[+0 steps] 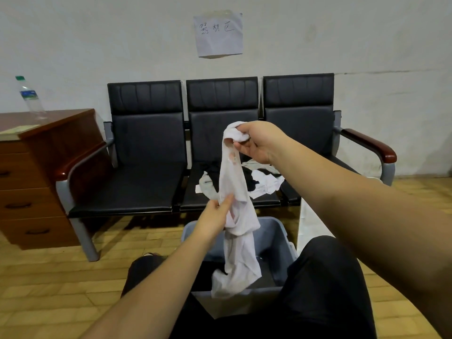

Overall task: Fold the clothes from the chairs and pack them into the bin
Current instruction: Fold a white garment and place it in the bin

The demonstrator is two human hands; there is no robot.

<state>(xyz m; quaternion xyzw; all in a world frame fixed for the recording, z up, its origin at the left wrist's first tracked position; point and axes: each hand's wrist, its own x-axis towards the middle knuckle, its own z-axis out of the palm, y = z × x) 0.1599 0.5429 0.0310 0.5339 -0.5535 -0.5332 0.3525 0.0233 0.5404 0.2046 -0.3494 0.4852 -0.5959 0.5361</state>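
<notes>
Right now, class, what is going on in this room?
A person is holding a white garment up over a grey bin between their knees. The right hand grips its bunched top, and the left hand pinches it lower down. The garment hangs unfolded, its bottom end dangling into the bin. More black and white clothes lie in a heap on the middle seat of the black chairs, waiting.

wall (97,45): we see grey, paper sign (219,34) | floor (49,277): yellow tiles | left: wooden drawers (36,182), bottle (30,97) on top
</notes>
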